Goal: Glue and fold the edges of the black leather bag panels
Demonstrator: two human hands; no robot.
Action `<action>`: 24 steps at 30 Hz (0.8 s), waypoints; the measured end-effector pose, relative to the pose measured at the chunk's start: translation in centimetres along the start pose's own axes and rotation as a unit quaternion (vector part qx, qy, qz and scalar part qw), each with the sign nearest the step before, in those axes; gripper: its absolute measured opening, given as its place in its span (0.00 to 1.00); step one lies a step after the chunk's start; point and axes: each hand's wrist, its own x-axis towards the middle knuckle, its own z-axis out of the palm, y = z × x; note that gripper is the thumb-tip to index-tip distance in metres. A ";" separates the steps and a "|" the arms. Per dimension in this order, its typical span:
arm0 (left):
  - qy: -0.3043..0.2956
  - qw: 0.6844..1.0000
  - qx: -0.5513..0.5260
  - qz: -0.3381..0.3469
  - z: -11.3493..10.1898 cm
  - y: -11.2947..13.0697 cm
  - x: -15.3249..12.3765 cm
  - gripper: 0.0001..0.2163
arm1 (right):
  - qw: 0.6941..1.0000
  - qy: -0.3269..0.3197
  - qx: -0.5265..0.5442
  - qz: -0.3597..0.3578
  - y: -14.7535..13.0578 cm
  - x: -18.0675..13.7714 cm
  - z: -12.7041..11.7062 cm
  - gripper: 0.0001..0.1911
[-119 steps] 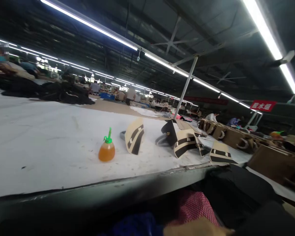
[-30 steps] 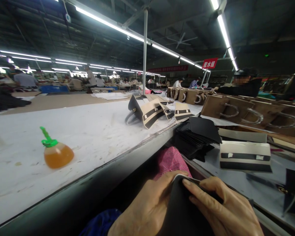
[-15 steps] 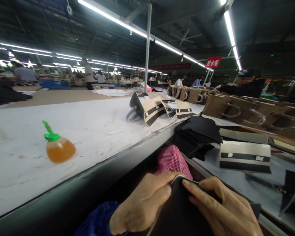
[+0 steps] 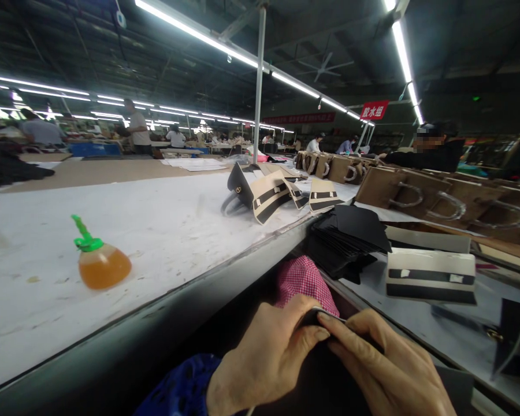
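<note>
My left hand [image 4: 268, 355] pinches the upper edge of a black leather piece [image 4: 325, 387], thumb on the near face and fingers behind. Close beside it, my right hand [image 4: 392, 361] grips the same edge with its fingertips pressed near the left thumb. The piece hangs over my lap, its lower part cut off by the frame, and a thin pale line shows along its top edge. Just beyond the hands is red-and-white checked cloth [image 4: 305, 280]. A stack of black pieces [image 4: 351, 234] lies past it to the right.
A bottle of amber liquid [image 4: 104, 267] with a green nozzle stands on the white table [image 4: 164, 231] at left. Beige-and-black panels [image 4: 431, 260] lie at right; more [image 4: 268, 193] sit at the table's far end. Brown bags [image 4: 398, 199] line the right, near a co-worker [image 4: 433, 153].
My left hand has shifted slightly right and up, its thumb now bent over the edge nearer the right fingertips. My right hand keeps its grip almost in place.
</note>
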 end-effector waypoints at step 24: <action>0.075 0.990 -0.110 -0.054 0.6 -0.6 -1.1 0.15 | 0.965 0.142 0.048 0.216 -1.8 -1.3 0.3 0.05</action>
